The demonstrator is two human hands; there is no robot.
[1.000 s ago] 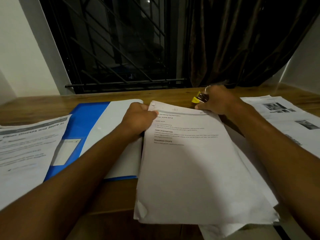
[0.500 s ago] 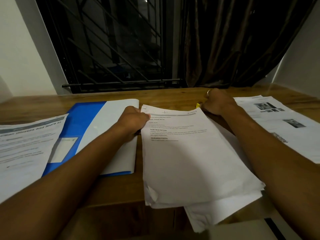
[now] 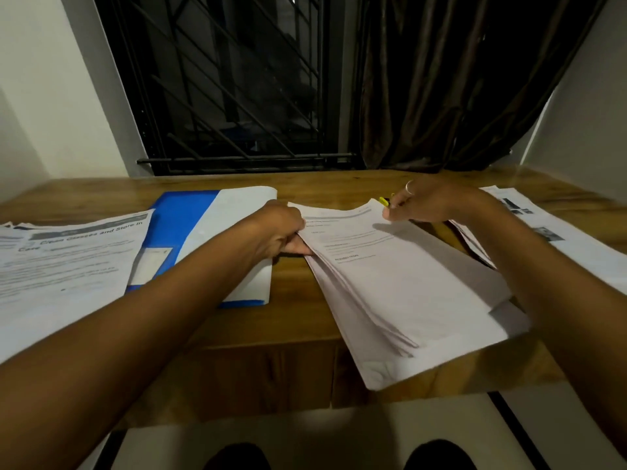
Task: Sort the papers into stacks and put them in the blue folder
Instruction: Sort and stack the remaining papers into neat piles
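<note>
A thick stack of white printed papers (image 3: 403, 283) lies fanned across the middle of the wooden desk, its near end hanging past the desk edge. My left hand (image 3: 283, 230) grips the stack's upper left corner, fingers under the sheets. My right hand (image 3: 427, 201) pinches the stack's top right corner and holds a small yellow clip (image 3: 384, 200) there. The blue folder (image 3: 176, 215) lies to the left with a white sheet (image 3: 234, 225) on it.
Another pile of printed pages (image 3: 64, 262) covers the desk's left end, overlapping the folder. More pages with photos (image 3: 556, 239) lie at the right. A barred window and dark curtain stand behind the desk (image 3: 298, 320). White floor shows below.
The stack has been lifted at its far end and fanned, its sheets now spread apart. My left hand has slid under the corner; my right hand now pinches the top edge.
</note>
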